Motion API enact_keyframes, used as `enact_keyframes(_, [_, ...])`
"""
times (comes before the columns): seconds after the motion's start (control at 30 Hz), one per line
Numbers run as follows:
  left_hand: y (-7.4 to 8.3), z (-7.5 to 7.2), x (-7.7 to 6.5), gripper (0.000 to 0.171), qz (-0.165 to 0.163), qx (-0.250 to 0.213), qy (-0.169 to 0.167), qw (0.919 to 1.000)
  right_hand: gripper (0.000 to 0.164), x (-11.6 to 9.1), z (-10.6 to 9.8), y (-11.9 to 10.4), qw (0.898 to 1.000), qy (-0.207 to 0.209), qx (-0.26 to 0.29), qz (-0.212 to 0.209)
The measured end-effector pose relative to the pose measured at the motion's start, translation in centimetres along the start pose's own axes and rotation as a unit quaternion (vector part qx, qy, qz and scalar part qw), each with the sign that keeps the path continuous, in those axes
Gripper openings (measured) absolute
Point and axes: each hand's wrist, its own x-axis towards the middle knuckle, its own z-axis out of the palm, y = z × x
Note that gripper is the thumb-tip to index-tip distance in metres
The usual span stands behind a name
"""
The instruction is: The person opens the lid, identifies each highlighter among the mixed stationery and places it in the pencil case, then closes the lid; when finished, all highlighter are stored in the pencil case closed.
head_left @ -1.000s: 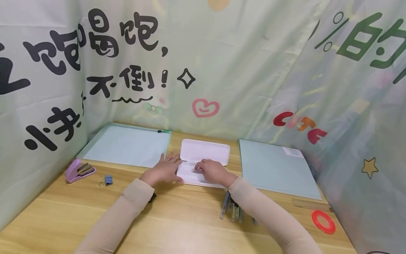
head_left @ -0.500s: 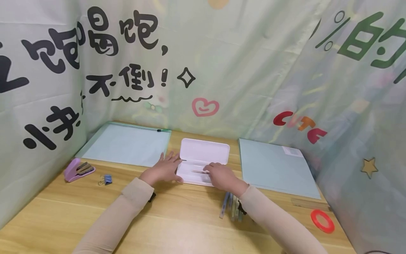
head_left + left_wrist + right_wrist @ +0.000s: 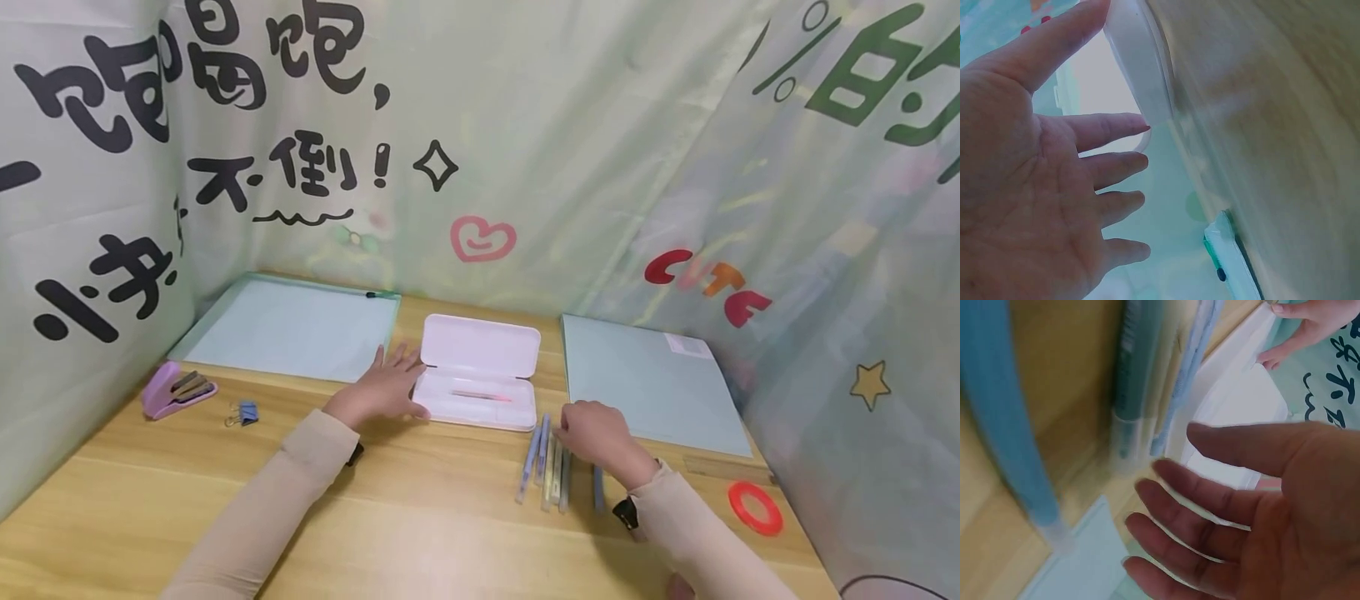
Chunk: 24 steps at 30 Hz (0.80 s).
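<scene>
A white pencil case lies with its lid raised, and one thin pen with a pink end rests inside. My left hand has its fingers spread at the case's left end; in the left wrist view the thumb and index fingertip are at its edge. My right hand hovers by the far ends of several pens, among them a blue pen and a dark-green one. Its fingers are loosely bent and hold nothing in the right wrist view. A separate blue pen lies to the right.
Pale blue folders lie at back left and back right. A purple stapler and a blue binder clip are on the left. On the right are a red ring and a ruler-like strip. Printed curtains enclose the table.
My right hand has let go of a thin pen inside the case and moved right to the group of pens. My left hand has stayed at the case. The head view has tilted slightly down.
</scene>
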Motion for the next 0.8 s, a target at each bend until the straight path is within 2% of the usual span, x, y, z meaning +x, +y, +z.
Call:
enact_keyframes(0.23, [0.1,-0.3,-0.1,0.096,0.004,0.003,0.000,1.0000,0.041,-1.3,0.7,0.6,0.999,-0.015,0.019,0.038])
enact_keyframes(0.47, [0.3,-0.1,-0.1,0.094,-0.001,0.006,-0.001,1.0000,0.043,-1.7,1.6,0.9,0.998,-0.024,0.013,0.051])
enact_keyframes(0.8, [0.1,-0.1,-0.1,0.094,0.002,0.003,0.001,1.0000,0.041,-1.8,2.0,1.4,0.996,-0.034,0.033,0.072])
